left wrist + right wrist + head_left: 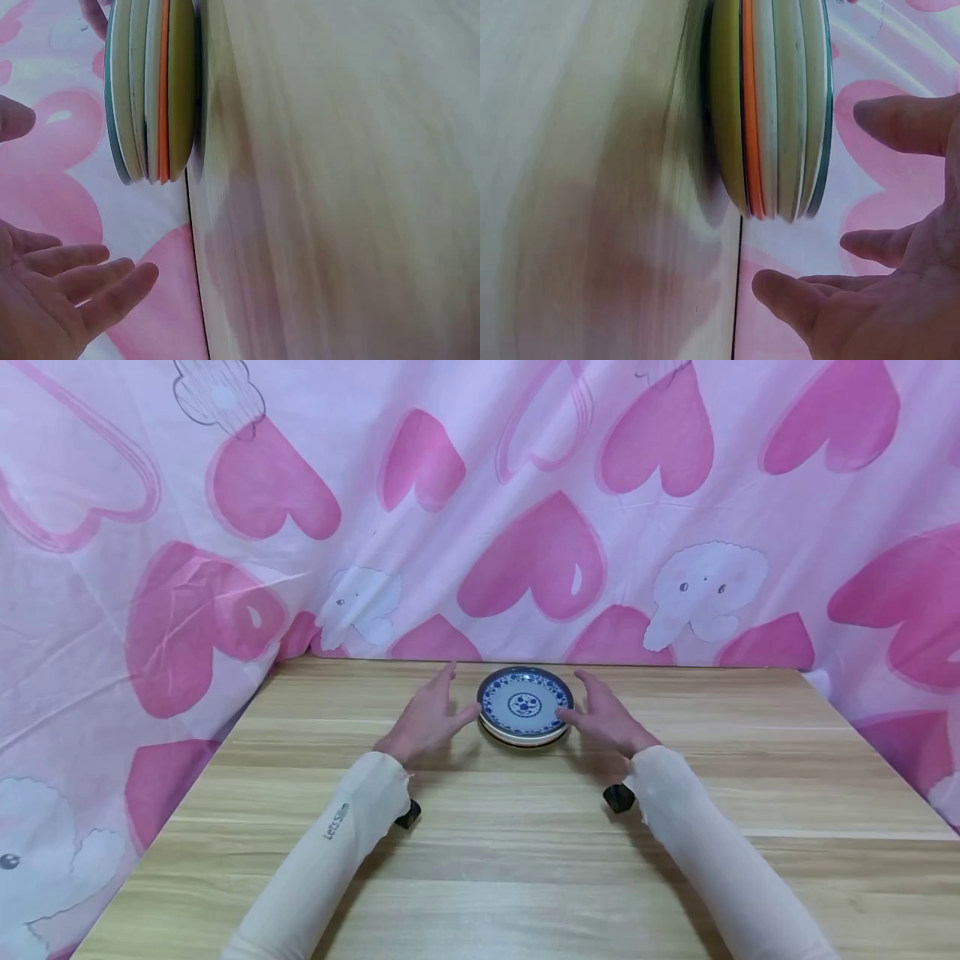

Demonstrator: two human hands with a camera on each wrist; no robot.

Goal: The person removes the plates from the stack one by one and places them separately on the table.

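A stack of several plates (525, 703) stands on the wooden table near its back edge, the top one white with a blue floral pattern and dark rim. From the side, the left wrist view shows the stacked plates (154, 90) with cream, orange and yellow-green edges. To the left of the stack is my left hand (430, 714), fingers extended and thumb pointing toward the rim. On the other side my right hand (603, 717) has its fingers spread, its thumb overlapping the rim in the head view. In the right wrist view a gap shows between that hand (885, 277) and the plates.
The wooden table (495, 877) reaches back to a pink curtain (480, 527) printed with hearts and white cartoon animals, which also hangs along the left and right sides. Small black devices sit under both wrists, below the pale sleeves (330, 843).
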